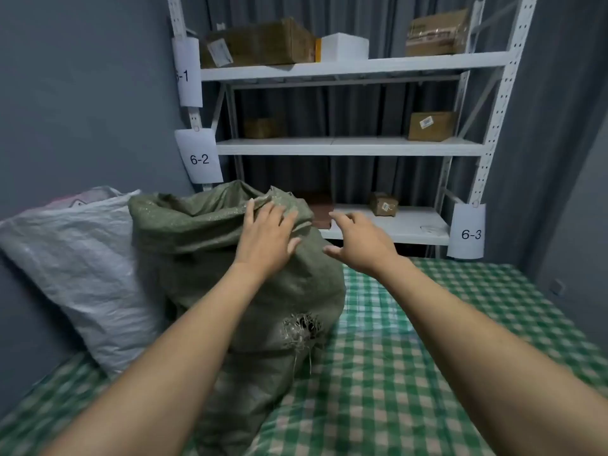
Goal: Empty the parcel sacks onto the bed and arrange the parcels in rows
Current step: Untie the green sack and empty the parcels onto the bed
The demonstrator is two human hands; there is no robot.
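Checked bed; woven sack seemingly frayed.

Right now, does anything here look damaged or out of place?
Yes. The green sack on the bed has a frayed hole low on its front, with loose strands hanging out. Contents might slip through it when it is lifted. The 6-2 label on the rack also hangs crooked.

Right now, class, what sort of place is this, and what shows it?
Probably a small parcel storeroom: white shelving with numbered tags holds cardboard boxes, and a green sack and a white sack sit on a checked bed.
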